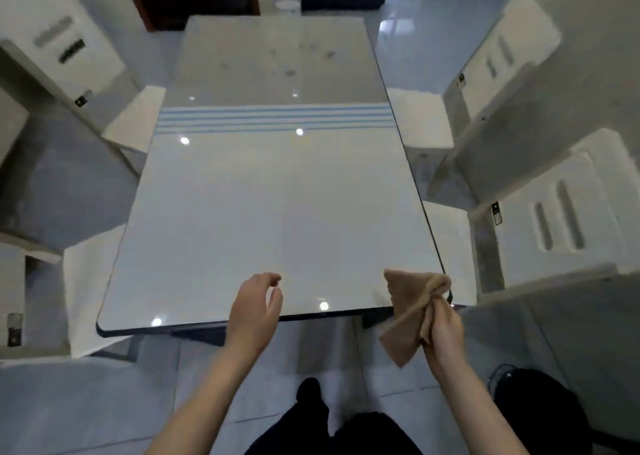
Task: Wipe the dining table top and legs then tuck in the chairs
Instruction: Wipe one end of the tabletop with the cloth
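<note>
- The glossy white rectangular dining table (277, 212), crossed by a band of blue stripes, fills the middle of the view, with its near edge just in front of the person
- The right hand (445, 330) is clenched around the middle of a bunched tan cloth (405, 316), so both ends fan out; the cloth is over the table's near right corner, though whether it touches the top is hard to tell from this angle
- The left hand (254, 312) hangs over the near edge with its fingers loosely curled, holding nothing
- Dark smudges (291, 72) dot the far part of the top beyond the stripes, so that end looks unwiped; the near part shows no marks
- White high-backed chairs (568, 219) stand two on the left and two on the right, with their seats showing beside the table edges rather than pushed under
- The task looks to be at an early stage: the far end of the top needs wiping, the legs, which the top hides from here, come after that, and none of the chairs is tucked in yet
</note>
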`<state>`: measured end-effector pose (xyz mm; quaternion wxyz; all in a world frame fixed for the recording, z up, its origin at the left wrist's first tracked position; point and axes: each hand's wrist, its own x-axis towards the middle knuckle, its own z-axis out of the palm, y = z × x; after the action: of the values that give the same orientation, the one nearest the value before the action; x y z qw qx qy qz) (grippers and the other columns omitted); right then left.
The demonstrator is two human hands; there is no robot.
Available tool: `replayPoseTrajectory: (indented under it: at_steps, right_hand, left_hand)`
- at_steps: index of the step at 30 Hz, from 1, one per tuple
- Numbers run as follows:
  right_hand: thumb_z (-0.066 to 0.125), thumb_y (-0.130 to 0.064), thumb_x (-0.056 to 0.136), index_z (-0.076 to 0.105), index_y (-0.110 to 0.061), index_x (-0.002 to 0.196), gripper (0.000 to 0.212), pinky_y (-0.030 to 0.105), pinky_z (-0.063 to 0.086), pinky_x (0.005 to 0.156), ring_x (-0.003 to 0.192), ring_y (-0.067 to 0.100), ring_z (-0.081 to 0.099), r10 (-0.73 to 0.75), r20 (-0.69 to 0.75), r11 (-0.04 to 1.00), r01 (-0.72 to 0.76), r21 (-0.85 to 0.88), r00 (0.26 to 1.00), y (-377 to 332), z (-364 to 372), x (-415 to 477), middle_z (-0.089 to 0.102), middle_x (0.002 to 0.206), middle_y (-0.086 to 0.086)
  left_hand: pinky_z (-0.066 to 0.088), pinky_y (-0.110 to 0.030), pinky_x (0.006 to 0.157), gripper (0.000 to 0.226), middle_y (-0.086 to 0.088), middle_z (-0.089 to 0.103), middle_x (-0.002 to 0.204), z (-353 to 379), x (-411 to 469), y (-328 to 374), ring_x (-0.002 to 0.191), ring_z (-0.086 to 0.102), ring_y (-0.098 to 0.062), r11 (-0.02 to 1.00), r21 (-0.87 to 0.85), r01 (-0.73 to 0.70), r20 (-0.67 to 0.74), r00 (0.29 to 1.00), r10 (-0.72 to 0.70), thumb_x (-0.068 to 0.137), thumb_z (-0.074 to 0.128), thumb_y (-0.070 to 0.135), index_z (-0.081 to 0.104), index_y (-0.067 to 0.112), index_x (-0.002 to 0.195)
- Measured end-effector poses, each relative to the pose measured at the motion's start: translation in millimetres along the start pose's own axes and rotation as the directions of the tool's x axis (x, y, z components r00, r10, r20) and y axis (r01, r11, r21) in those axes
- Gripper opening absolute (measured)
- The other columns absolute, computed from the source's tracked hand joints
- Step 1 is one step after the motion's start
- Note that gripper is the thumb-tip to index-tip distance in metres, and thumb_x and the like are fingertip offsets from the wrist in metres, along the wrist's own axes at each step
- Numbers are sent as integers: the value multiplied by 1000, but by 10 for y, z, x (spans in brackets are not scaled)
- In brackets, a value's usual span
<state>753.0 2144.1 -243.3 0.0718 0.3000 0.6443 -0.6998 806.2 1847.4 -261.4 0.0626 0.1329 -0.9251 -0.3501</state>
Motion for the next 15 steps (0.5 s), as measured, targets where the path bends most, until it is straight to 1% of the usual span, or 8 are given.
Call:
replayPoseTrajectory:
  at_steps: [2, 4, 6, 8, 9, 11, 13, 15]
  right_hand:
    - [35, -12, 102, 57, -12, 77, 33, 20, 48, 54, 60, 7, 59, -12, -1, 1000, 12, 22, 1000, 26, -220, -96, 62, 59, -5]
    - [34, -10, 102, 53, -12, 72, 36, 13, 43, 45, 49, 4, 54, -14, -38, 999, 15, 40, 999, 56, -442, -175, 58, 47, -11]
    - [36, -11, 102, 54, -11, 72, 35, 12, 43, 44, 49, 4, 54, 21, -83, 999, -18, 43, 996, 142, -707, -189, 59, 50, -8]
    - [38, -14, 102, 57, -10, 78, 31, 14, 47, 47, 55, 4, 58, 57, -157, 998, -49, 49, 986, 281, -1001, -154, 62, 66, 3]
    - [39, -15, 102, 58, -10, 79, 30, 14, 47, 46, 56, 4, 58, 69, -191, 996, -58, 60, 979, 354, -1150, -119, 60, 69, 5]
    - [41, -16, 101, 55, -13, 71, 34, 11, 43, 41, 47, 1, 54, 114, -227, 990, -93, 102, 967, 478, -1428, -38, 59, 56, -2]
    - [40, -15, 102, 48, -15, 63, 40, 9, 36, 36, 33, -2, 44, 122, -254, 990, -100, 100, 959, 578, -1652, 63, 49, 37, -9]
    - [38, -15, 102, 48, -12, 66, 38, 9, 34, 33, 29, -3, 42, 112, -268, 991, -86, 107, 957, 662, -1786, 229, 50, 37, -6]
  left_hand:
    - [44, -27, 85, 37, 5, 60, 104, 146, -186, 127, 99, 53, -12, 999, -20, -36, 46, 998, 37, 89, 34, 37, 59, 18, 110]
    - [42, -24, 86, 40, 4, 60, 103, 347, -361, 208, 99, 53, -13, 997, -23, -71, 123, 990, 73, 87, 33, 39, 60, 18, 109]
    - [35, -18, 85, 41, 1, 61, 103, 558, -536, 292, 99, 53, -14, 996, 1, -93, 187, 978, 92, 85, 35, 38, 61, 16, 108]
    - [31, -15, 85, 44, -2, 62, 106, 778, -711, 365, 101, 54, -17, 995, 24, -95, 230, 969, 87, 84, 36, 39, 62, 14, 110]
    - [32, -16, 86, 46, -2, 62, 108, 892, -790, 398, 103, 54, -18, 995, 38, -91, 250, 965, 78, 84, 36, 40, 62, 14, 112]
    - [34, -18, 88, 51, 0, 60, 112, 1138, -917, 461, 107, 54, -18, 997, 50, -67, 296, 954, 49, 84, 33, 44, 60, 15, 117]
    - [32, -17, 91, 57, 0, 58, 117, 1430, -1002, 499, 111, 52, -18, 999, 28, -24, 336, 942, 13, 83, 29, 47, 57, 15, 122]
    - [30, -17, 95, 66, 0, 55, 124, 1744, -995, 546, 117, 50, -18, 1000, 21, 15, 370, 929, -22, 80, 25, 53, 53, 15, 127]
